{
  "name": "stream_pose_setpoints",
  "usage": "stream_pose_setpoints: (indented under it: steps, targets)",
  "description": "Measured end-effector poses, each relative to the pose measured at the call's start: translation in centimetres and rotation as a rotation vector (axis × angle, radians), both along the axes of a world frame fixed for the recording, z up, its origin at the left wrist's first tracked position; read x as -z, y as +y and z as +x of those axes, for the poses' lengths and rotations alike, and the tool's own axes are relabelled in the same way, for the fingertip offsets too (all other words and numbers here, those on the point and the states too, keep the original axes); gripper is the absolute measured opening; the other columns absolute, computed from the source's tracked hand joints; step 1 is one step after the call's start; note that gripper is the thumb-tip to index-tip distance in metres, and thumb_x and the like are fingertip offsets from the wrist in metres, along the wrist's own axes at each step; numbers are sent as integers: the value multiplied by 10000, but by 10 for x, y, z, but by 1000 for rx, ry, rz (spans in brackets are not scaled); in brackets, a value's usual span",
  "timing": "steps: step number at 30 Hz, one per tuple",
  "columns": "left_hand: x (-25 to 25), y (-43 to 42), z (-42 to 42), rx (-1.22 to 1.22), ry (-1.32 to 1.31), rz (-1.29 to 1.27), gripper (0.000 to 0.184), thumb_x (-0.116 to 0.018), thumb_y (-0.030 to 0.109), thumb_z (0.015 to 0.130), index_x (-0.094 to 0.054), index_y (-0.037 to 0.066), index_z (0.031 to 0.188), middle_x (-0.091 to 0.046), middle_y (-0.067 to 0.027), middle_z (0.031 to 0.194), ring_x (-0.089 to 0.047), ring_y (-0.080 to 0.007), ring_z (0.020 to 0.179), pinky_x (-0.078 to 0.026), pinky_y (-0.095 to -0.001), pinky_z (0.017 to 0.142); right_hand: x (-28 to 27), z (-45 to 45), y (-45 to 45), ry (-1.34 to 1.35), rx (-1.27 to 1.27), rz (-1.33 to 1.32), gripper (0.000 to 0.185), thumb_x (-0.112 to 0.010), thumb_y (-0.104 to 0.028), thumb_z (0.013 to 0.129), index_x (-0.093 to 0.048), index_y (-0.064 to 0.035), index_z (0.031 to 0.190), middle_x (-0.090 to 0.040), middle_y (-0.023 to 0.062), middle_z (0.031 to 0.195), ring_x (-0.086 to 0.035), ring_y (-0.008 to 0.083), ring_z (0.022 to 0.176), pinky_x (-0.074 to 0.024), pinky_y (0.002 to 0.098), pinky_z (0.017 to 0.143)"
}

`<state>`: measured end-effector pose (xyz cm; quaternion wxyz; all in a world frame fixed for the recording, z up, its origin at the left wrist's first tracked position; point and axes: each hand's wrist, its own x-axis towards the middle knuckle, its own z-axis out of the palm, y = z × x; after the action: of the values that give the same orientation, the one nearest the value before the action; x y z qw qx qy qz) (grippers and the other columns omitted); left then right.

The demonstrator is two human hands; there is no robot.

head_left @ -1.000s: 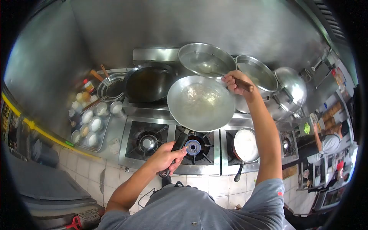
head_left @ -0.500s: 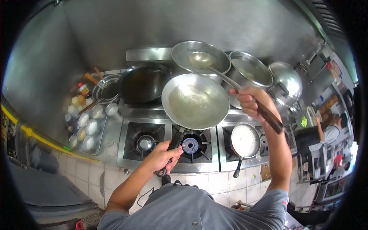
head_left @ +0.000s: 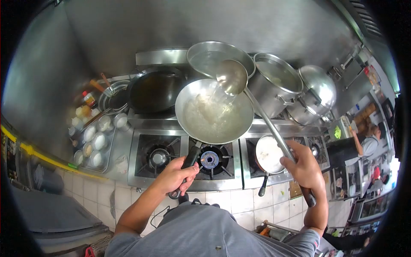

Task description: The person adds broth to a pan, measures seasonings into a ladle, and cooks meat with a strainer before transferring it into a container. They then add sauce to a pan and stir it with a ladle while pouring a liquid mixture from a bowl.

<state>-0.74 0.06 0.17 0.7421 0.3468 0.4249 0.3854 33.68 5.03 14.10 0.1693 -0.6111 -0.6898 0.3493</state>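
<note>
My left hand (head_left: 182, 174) is closed round the black handle of a wide metal pan (head_left: 205, 124), held above the stove behind a lit burner (head_left: 209, 160). Clear liquid lies in the pan. My right hand (head_left: 302, 167) grips the long handle of a ladle (head_left: 231, 78). The ladle's bowl is tilted over the back right of the pan, and clear liquid runs from it into the pan. Right behind the pan stands a large open pot (head_left: 218, 50) with liquid in it. A smaller pan (head_left: 269, 155) with whitish contents rests on the right burner, near my right hand.
A dark wok (head_left: 155, 90) stands at the back left. Left of the stove, a metal tray (head_left: 110, 145) carries several white containers. A tall pot (head_left: 274, 83) and a lidded pot (head_left: 317, 88) are at the back right. Another person (head_left: 369, 143) is at the far right.
The ladle has come from above the rear pot to over the pan and tipped, with liquid now pouring. My right hand has moved down and toward me.
</note>
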Motion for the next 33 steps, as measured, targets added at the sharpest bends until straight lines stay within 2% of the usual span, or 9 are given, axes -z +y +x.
stream_pose_setpoints:
  steps: [5, 8, 12, 15, 18, 20, 24, 26, 33]
  targets:
    - [-4, 1, -1, 11, -1, -12, 143, -612, 144, 965, -513, 48, 1004, -489, 15, 688, -460, -65, 436, -400, -260, 352, 10, -6, 23, -301, -72, 518, 499, -683, -169, 846, -580, 18, 1297, -644, 240, 772, -628, 413, 716, -471, 469, 691]
    - [-1, 0, -3, 11, -11, -9, 184, -624, 172, 981, -510, 35, 1025, -472, 6, 679, -445, -71, 419, -407, -266, 335, 23, -26, 85, -335, -57, 545, 373, -652, -163, 847, -600, 12, 1172, -683, 291, 953, -641, 483, 958, -491, 544, 843]
    - [0, 0, -5, 13, -19, -3, 177, -625, 169, 981, -517, 38, 1032, -471, 8, 679, -449, -72, 425, -408, -265, 337, 55, -53, 193, -466, -17, 471, 398, -648, -157, 813, -640, 38, 1160, -676, 316, 1031, -631, 492, 1036, -496, 504, 922]
    - [5, 1, -7, 16, -21, 13, 176, -625, 173, 985, -521, 39, 1032, -470, 9, 680, -447, -70, 426, -408, -265, 337, 75, -68, 251, -414, -31, 519, 299, -672, -144, 783, -668, 46, 1014, -697, 285, 917, -701, 426, 855, -553, 471, 774]
    - [2, 1, -11, 24, -20, 23, 180, -627, 175, 984, -525, 35, 1033, -467, 11, 681, -450, -68, 431, -415, -261, 349, 70, -82, 271, -208, -116, 33, 168, -660, -114, 828, -664, 46, 879, -666, 159, 755, -645, 257, 579, -505, 394, 523]
    - [2, 1, -12, 34, -24, 23, 182, -629, 175, 983, -526, 34, 1034, -466, 11, 680, -452, -67, 433, -417, -260, 353, 73, -85, 265, 519, 128, -377, 125, -612, -71, 906, -636, 48, 880, -554, 23, 671, -475, 92, 465, -345, 290, 394]
    - [4, 1, -18, 34, -24, 31, 174, -626, 163, 978, -526, 30, 1030, -466, 9, 676, -462, -68, 436, -419, -263, 356, 63, -92, 241, 710, 115, -410, 153, -596, -66, 928, -562, -83, 780, -471, -49, 655, -402, 69, 501, -279, 271, 447]
    - [6, 3, -21, 54, -2, 45, 170, -622, 157, 977, -526, 27, 1028, -467, 8, 676, -465, -69, 436, -420, -266, 354, 59, -92, 231, 800, 197, -416, 134, -548, -48, 969, -581, 75, 1011, -445, -34, 627, -399, 53, 449, -271, 244, 383]
    - [14, 7, -33, 105, 1, 75, 168, -618, 147, 964, -513, 26, 1014, -482, 5, 674, -472, -73, 436, -423, -274, 347, 17, -87, 166, 899, 237, -416, 176, -528, -71, 988, -563, 61, 1098, -433, -57, 628, -374, 37, 446, -262, 229, 376]
